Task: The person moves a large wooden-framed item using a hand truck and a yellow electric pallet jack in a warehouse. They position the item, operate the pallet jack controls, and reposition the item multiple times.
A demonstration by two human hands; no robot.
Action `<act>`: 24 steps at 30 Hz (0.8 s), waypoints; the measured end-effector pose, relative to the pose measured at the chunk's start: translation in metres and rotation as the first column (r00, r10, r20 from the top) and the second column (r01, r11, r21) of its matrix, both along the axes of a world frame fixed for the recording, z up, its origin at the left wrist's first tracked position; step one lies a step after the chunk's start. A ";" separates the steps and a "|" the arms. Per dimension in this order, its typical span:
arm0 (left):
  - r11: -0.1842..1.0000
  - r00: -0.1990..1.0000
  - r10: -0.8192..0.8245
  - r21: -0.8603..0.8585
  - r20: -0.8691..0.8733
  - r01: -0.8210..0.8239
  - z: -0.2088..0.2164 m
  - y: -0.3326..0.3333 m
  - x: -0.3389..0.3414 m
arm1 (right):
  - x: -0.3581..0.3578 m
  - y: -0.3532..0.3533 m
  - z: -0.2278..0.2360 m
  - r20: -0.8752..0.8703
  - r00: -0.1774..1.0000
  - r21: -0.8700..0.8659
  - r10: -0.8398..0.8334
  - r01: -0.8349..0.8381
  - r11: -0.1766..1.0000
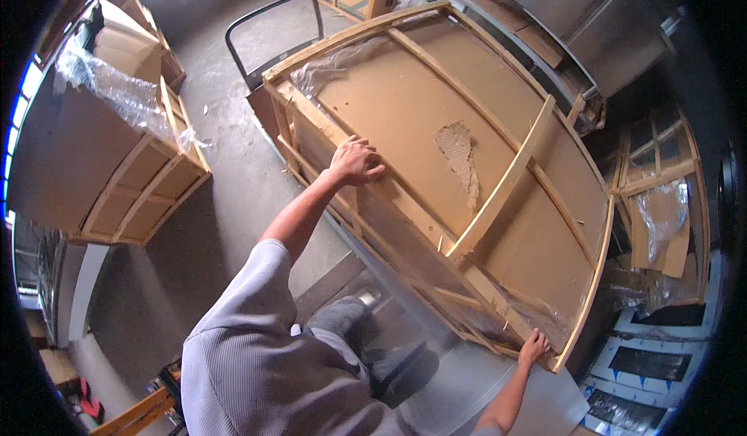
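Concrete floor (226, 164) surrounds a large crated carton (459, 179) filling the frame's centre. Left hand (354, 161) clasps its upper-left slat; right hand (534, 348) grips the lower-right corner. Judging by this, lift evenly, fingers clear of splinters and torn plastic wrap (537, 311).

The crate (436, 164), a large cardboard-faced box in a wooden slat frame with torn plastic wrap, lay tilted, stretching from eleven to five o'clock.
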State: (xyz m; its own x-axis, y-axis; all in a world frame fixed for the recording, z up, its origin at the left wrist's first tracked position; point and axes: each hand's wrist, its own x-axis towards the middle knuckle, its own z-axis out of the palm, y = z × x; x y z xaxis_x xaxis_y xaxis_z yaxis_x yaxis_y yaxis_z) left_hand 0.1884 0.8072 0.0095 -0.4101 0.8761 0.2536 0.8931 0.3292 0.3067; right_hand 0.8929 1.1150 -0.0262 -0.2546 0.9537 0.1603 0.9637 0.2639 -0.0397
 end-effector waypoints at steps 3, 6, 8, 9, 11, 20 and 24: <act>0.993 0.991 0.120 -0.005 0.063 -0.120 0.003 -0.005 0.003 | 0.005 0.006 0.010 -0.073 0.996 -0.088 0.048 -0.055 0.995; 0.981 0.954 0.165 -0.142 0.251 -0.132 0.007 -0.002 0.008 | 0.023 0.021 0.033 -0.289 0.956 -0.379 0.042 -0.154 0.912; 0.993 0.972 0.094 -0.085 0.214 -0.077 0.011 0.000 0.012 | 0.041 0.035 0.043 -0.329 0.925 -0.358 -0.191 0.065 0.931; 0.988 0.993 0.033 -0.151 0.117 -0.015 0.012 0.002 0.014 | 0.045 0.044 0.041 -0.272 0.921 -0.220 -0.279 0.222 0.950; 0.999 0.999 0.035 -0.039 0.017 -0.035 0.012 0.007 0.023 | 0.060 0.058 0.044 -0.153 0.911 0.030 -0.383 0.392 0.919; 0.992 0.993 0.109 -0.062 0.032 -0.107 -0.018 0.005 0.003 | 0.105 0.111 0.062 0.099 0.854 -0.150 -0.512 0.521 0.840; 0.995 0.997 0.076 -0.068 -0.031 -0.078 -0.046 -0.007 -0.035 | 0.124 0.125 0.051 -0.035 0.843 -0.322 -0.536 0.498 0.805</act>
